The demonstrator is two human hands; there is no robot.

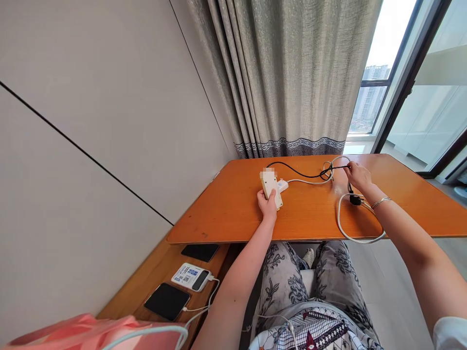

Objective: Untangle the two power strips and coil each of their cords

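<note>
Interior of a home, long patterned-hem curtain (299, 73) beyond the left hand (268, 206), window (391, 36) onto tall tower blocks (367, 103) beyond the right hand (359, 176), polished wooden table (219, 209) beneath both hands

Your camera sits on your head and looks forward and down at the table (226, 204). Your legs (286, 277) are close, your left hand (268, 205) and right hand (359, 176) are farther out, and the curtain (299, 73) is behind them.
</note>
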